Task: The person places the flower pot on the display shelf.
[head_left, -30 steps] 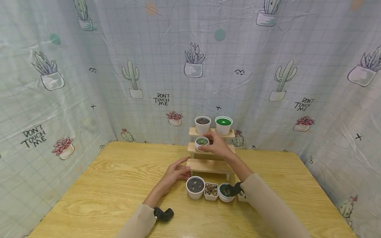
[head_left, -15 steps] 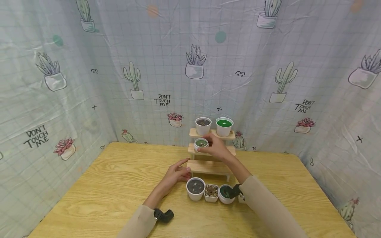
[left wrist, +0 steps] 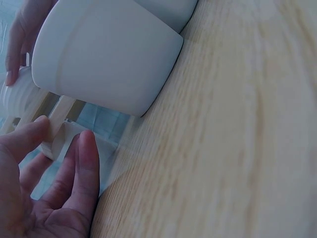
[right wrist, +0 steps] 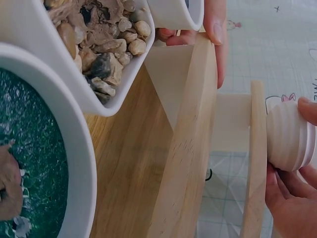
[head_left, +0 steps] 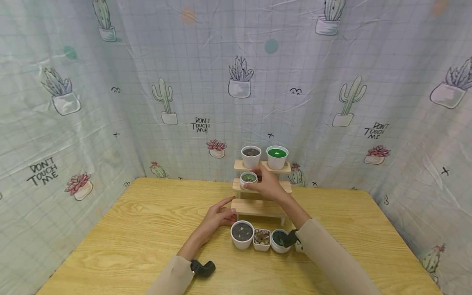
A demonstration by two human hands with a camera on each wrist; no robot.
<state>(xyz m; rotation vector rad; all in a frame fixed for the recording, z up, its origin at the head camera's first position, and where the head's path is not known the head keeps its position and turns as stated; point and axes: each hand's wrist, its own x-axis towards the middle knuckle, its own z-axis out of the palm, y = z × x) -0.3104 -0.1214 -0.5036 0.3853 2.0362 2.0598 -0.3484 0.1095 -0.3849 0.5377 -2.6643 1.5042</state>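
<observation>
My right hand (head_left: 270,185) grips a small white ribbed pot (head_left: 248,179) with green filling, at the left part of the stand's middle shelf. In the right wrist view the ribbed pot (right wrist: 289,136) sits right against the shelf board, thumb and fingers on either side of it. My left hand (head_left: 214,217) holds the left end of the lowest shelf of the three-tier wooden stand (head_left: 258,207). In the left wrist view, the left hand (left wrist: 52,188) has its thumb on the board's edge and its fingers near the white leg.
On the top shelf stand a white pot with dark filling (head_left: 251,157) and one with bright green filling (head_left: 277,158). Before the stand is a row: a dark-filled pot (head_left: 242,235), a square pebble pot (head_left: 262,239), a dark green-filled pot (head_left: 279,241) and another pot partly behind the right sleeve.
My right hand has shifted the ribbed pot slightly left along the middle shelf. The left hand stays at the stand's lowest shelf.
</observation>
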